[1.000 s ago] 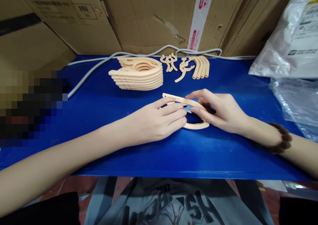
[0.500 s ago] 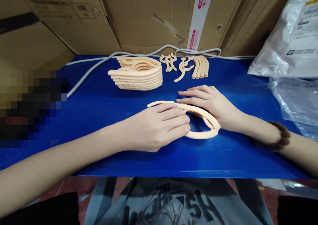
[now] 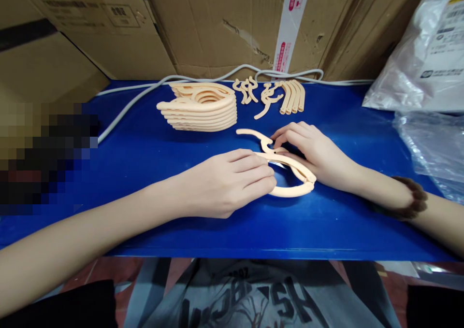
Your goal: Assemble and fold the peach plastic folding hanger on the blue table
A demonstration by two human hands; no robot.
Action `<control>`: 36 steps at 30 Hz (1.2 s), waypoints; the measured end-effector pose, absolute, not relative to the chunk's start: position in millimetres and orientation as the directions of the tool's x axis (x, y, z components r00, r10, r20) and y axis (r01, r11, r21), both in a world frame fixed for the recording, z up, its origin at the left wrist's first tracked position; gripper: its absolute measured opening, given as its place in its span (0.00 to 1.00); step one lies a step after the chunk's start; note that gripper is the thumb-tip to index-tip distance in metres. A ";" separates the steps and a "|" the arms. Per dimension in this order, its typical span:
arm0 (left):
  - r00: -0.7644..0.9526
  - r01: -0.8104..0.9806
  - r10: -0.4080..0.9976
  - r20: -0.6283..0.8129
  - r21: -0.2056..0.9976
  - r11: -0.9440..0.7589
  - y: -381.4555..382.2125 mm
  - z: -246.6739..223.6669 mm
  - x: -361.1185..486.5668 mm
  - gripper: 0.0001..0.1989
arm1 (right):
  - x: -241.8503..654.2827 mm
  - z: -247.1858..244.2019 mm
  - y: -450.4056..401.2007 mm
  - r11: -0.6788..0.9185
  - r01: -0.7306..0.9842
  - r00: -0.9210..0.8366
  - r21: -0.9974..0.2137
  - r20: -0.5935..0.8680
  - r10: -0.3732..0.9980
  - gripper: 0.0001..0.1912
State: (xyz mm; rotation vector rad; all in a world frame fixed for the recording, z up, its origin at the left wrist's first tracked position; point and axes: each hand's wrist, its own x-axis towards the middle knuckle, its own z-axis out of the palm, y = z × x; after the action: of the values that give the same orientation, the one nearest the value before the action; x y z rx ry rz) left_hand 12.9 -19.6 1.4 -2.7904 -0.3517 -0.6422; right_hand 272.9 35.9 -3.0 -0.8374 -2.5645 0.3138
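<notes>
“Now, what is the central piece, and what has changed in it?”

“A peach folding hanger [image 3: 297, 191], just above or resting on the blue tabletop [image 3: 174, 231], between the two hands. Half a second earlier, a slim curved end lay along its upper arm; at present a curved hook [image 3: 250, 133] juts out beyond that arm, its tip pointing left.”

“And the grip?”

“The left hand [image 3: 235, 183] is clasped over the frame's left part. The right hand [image 3: 308, 144], whose fingers were stretched out flat behind the frame, has curled in and pinches the hook's lower end.”

“What does this imply for the work?”

“Presumably a shift from steadying the frame to handling the hook. Whether the two are joined cannot be told, since fingers cover the place where they meet.”

“And the surroundings?”

“Behind, unmoved: a stack of folded hangers [image 3: 203, 110], loose hook pieces [image 3: 267, 101] and short arm pieces [image 3: 292, 98]; beyond them, a white cable [image 3: 246, 66] and a cardboard box [image 3: 210, 43].”
</notes>
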 end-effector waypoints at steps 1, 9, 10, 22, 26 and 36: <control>0.873 0.289 0.176 0.454 -0.192 -0.938 -19.8 1.9 13.1 0.15 | 272.2 -2.5 35.8 0.772 0.510 -0.705 -0.378 0.330 0.628 0.09; 0.875 0.271 0.177 0.451 -0.151 -0.951 -21.4 4.4 12.7 0.14 | 274.0 -0.1 39.6 0.555 0.403 -0.436 -0.727 0.381 0.815 0.07; 0.878 0.266 0.182 0.443 -0.134 -0.955 -21.4 4.8 12.5 0.13 | 274.8 -0.4 40.8 0.521 0.386 -0.380 -0.761 0.383 0.842 0.08; 0.891 0.295 0.206 0.404 -0.171 -0.940 -23.0 5.0 15.5 0.11 | 276.0 -1.6 50.2 0.486 0.171 -0.177 -0.857 0.459 0.871 0.18; 0.887 0.300 0.213 0.410 -0.160 -0.940 -22.5 5.5 15.7 0.12 | 274.1 -1.0 43.4 0.467 0.287 -0.240 -0.836 0.409 0.880 0.17; 0.911 0.279 0.245 0.331 -0.058 -0.958 -20.5 8.5 11.3 0.13 | 271.8 2.9 31.1 0.526 0.427 -0.398 -0.735 0.370 0.840 0.17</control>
State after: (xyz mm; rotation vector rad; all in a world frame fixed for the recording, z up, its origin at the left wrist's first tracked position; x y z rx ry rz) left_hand 11.3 -20.5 8.5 -2.9690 -0.4087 -0.4939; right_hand 271.8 31.1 2.9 -1.0272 -2.0213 0.7053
